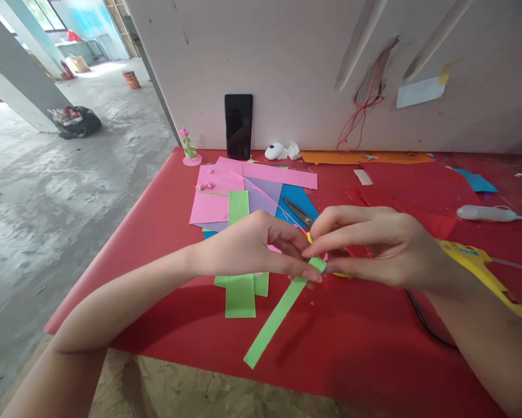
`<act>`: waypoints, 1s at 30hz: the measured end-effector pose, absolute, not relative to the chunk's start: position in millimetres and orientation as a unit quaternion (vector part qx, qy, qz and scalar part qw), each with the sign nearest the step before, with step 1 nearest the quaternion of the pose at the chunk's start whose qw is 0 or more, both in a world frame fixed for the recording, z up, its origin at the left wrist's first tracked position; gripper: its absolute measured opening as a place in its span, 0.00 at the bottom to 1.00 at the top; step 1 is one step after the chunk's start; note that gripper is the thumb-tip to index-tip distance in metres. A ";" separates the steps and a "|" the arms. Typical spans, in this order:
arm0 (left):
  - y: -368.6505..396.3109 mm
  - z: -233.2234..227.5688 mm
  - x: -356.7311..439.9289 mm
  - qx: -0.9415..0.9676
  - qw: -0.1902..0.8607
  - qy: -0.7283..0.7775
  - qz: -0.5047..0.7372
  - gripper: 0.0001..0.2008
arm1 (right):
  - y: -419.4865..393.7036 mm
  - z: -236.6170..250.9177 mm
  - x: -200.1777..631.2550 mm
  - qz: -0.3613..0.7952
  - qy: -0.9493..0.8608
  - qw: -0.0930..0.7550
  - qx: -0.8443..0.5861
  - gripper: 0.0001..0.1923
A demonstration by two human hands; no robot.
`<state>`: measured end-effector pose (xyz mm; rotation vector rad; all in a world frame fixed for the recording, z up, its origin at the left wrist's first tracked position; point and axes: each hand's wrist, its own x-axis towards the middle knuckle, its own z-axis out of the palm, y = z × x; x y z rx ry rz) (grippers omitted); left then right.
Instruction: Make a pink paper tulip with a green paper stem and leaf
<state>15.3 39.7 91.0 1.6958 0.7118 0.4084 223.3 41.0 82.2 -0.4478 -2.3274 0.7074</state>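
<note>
Both hands pinch the top end of the green paper strip (278, 316), left hand (247, 247) and right hand (374, 247) fingertips meeting so my grip pins it while its tail hangs free over the red tabletop (352, 348).

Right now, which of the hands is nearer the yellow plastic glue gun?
Right. The right hand is beside the yellow plastic glue gun, its wrist next to it; the left hand is farther away, across the green paper strip.

Green paper strip (278, 313): upper end hidden between fingertips of both hands. Scissors (299, 212): handles hidden behind hands. Yellow glue gun (482, 267): front part hidden by right hand (374, 244). Worktop (352, 348): right side cut off by frame edge.
</note>
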 end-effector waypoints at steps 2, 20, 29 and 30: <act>40.0 90.4 15.3 0.729 0.589 0.304 0.169 0.05 | 41.5 81.8 223.2 0.293 -0.880 0.334 -0.167 0.08; 37.2 77.7 21.6 0.714 0.461 0.341 0.402 0.07 | 25.9 78.0 204.8 0.262 -0.776 0.430 -0.380 0.07; 33.2 75.1 24.6 0.753 0.384 0.323 0.426 0.06 | 26.6 72.7 202.5 0.035 -0.827 0.464 -0.314 0.08; 32.4 75.7 24.3 0.759 0.373 0.324 0.425 0.06 | 26.6 72.8 202.1 0.051 -0.823 0.468 -0.319 0.08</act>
